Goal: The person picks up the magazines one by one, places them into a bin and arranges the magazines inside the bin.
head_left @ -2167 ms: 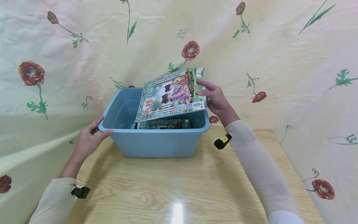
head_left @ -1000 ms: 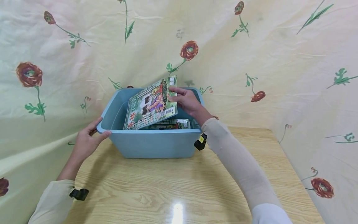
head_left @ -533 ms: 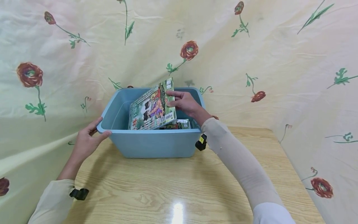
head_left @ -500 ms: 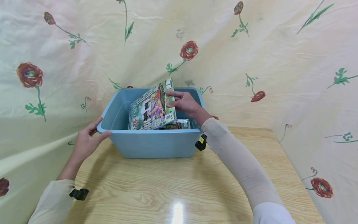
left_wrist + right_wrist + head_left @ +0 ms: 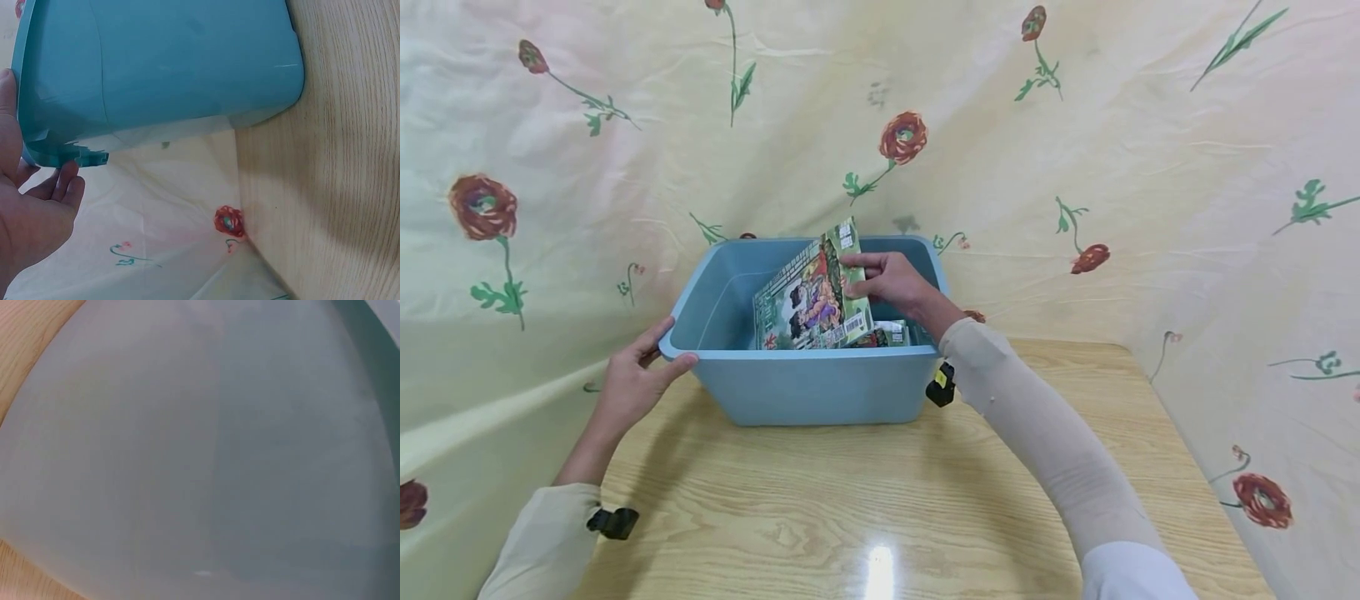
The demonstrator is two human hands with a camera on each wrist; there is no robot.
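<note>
One comic book (image 5: pixel 812 292) is tilting inside the blue tub (image 5: pixel 820 387), and the right hand (image 5: pixel 891 279) is pinching its top corner with thumb and fingers. More books (image 5: pixel 887 334) are lying flat under it in the tub. The left hand (image 5: pixel 628 387) is gripping the tub's left rim, and the tub is sitting on the wooden table (image 5: pixel 880 500).

A blue plastic bin (image 5: pixel 808 387) holds a green illustrated comic magazine (image 5: pixel 812 292). Pale yellow cloth (image 5: pixel 1075 125) shows red flowers, green stems.
</note>
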